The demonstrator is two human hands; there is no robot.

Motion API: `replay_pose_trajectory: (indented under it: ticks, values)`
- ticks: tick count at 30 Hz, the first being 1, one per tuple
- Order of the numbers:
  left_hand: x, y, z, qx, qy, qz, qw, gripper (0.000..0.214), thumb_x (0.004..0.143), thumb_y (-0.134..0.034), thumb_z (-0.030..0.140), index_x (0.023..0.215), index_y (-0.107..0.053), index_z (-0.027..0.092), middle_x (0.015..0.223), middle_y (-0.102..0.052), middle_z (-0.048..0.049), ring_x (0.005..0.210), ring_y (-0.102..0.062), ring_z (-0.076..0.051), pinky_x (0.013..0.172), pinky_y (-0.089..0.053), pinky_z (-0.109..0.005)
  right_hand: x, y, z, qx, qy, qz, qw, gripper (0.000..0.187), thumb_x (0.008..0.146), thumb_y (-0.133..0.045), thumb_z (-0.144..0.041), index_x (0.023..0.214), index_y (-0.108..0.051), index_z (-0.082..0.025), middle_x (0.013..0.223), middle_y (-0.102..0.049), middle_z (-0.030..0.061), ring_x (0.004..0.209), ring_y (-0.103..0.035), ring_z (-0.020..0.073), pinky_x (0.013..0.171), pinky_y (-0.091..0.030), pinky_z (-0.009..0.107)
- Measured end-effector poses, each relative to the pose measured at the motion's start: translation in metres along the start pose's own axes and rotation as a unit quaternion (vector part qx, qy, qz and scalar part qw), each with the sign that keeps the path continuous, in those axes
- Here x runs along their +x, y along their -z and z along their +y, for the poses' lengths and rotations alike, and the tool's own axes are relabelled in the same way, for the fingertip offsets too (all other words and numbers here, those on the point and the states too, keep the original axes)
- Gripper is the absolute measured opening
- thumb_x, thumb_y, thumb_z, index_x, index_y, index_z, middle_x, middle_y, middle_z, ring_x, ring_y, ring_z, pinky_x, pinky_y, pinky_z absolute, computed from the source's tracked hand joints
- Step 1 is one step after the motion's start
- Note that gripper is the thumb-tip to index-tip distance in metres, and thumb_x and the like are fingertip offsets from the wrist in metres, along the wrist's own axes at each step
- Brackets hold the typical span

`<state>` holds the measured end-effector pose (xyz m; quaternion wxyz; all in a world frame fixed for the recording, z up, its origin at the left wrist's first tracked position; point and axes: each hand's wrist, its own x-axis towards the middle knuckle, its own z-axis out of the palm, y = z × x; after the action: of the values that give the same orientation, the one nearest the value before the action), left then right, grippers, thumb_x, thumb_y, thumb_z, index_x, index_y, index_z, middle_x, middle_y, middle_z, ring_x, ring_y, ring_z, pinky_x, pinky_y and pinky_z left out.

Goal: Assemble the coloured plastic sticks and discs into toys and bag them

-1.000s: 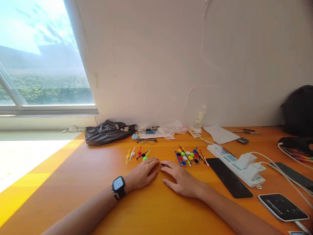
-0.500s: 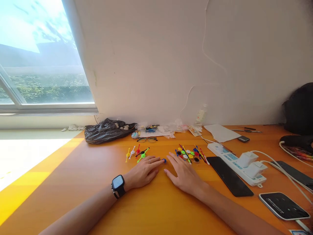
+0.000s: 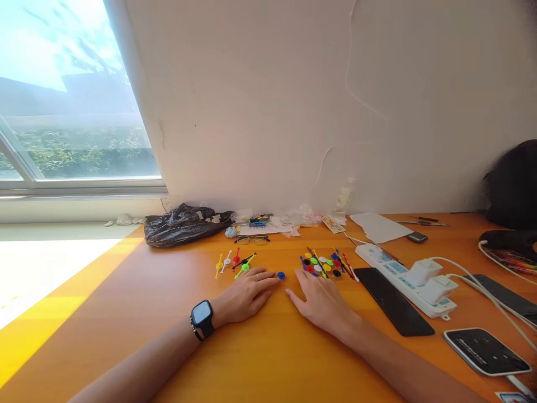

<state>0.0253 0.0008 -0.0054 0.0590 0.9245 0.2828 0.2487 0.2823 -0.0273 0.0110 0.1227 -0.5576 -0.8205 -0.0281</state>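
Observation:
A small blue round plastic base [image 3: 281, 276] sits on the table between my two hands. My left hand [image 3: 247, 291] rests on the wood with fingers stretched out, its fingertips right beside the blue base. My right hand [image 3: 319, 299] lies to the right of it, thumb and index finger apart and holding nothing visible; its other fingers are partly hidden. Beyond the left hand lie several plastic arrow spinners with round middles, among them a yellow spinner [image 3: 219, 265] and a green spinner [image 3: 245, 267]. Past my right hand is a pile of coloured discs and loose arrows [image 3: 322, 263].
Glasses [image 3: 252, 239] and a black plastic bag [image 3: 184, 226] lie toward the wall. On the right are a dark phone [image 3: 390, 302], a white power strip [image 3: 405, 280] with plugs and cables, and a charging pad [image 3: 486, 351]. A paper sheet [image 3: 380, 228] lies behind.
My right hand has drawn back a little to the right, away from the blue base, and its fingers have pulled in. The left hand has hardly moved.

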Motion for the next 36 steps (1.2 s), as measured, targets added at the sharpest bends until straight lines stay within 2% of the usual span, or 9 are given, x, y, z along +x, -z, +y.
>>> replay_pose_trajectory:
  ticks: [7, 13, 19, 36]
  values:
    - [-0.0004, -0.0016, -0.0017, 0.001, 0.002, 0.003, 1.000, 0.034, 0.108, -0.049, 0.026, 0.139, -0.064, 0.030, 0.136, -0.070, -0.0087, 0.124, -0.064, -0.027, 0.109, -0.049, -0.048, 0.0013, -0.0026, 0.0022, -0.017, -0.001, -0.015, 1.000, 0.039, 0.105, -0.051, -0.049, 0.116, -0.065, -0.014, 0.104, -0.076, 0.0181, 0.092, -0.073, 0.0347, 0.079, -0.051, 0.042]
    - [-0.0011, -0.0031, -0.0048, -0.001, 0.010, -0.014, 1.000, 0.036, 0.109, -0.048, 0.028, 0.141, -0.062, 0.030, 0.143, -0.067, -0.0079, 0.131, -0.061, -0.028, 0.112, -0.047, -0.050, 0.0009, 0.0009, -0.0004, -0.040, -0.009, 0.004, 0.999, 0.045, 0.107, -0.048, -0.049, 0.123, -0.066, -0.011, 0.114, -0.075, 0.0213, 0.095, -0.073, 0.0359, 0.080, -0.051, 0.043]
    - [-0.0012, -0.0026, -0.0052, -0.002, 0.007, -0.017, 1.000, 0.038, 0.110, -0.045, 0.029, 0.144, -0.060, 0.031, 0.145, -0.066, -0.0076, 0.133, -0.060, -0.029, 0.113, -0.046, -0.052, 0.0004, 0.0046, -0.0028, -0.039, -0.014, -0.009, 0.999, 0.044, 0.106, -0.049, -0.048, 0.124, -0.066, -0.011, 0.110, -0.076, 0.0187, 0.095, -0.073, 0.0358, 0.079, -0.051, 0.042]
    - [-0.0008, -0.0024, -0.0053, -0.001, 0.003, -0.017, 1.000, 0.039, 0.110, -0.045, 0.031, 0.146, -0.059, 0.031, 0.144, -0.066, -0.0079, 0.132, -0.060, -0.029, 0.113, -0.046, -0.051, 0.0004, 0.0004, -0.0009, -0.034, -0.018, -0.016, 0.999, 0.046, 0.105, -0.051, -0.050, 0.126, -0.065, -0.011, 0.112, -0.076, 0.0193, 0.099, -0.073, 0.0353, 0.083, -0.049, 0.040]
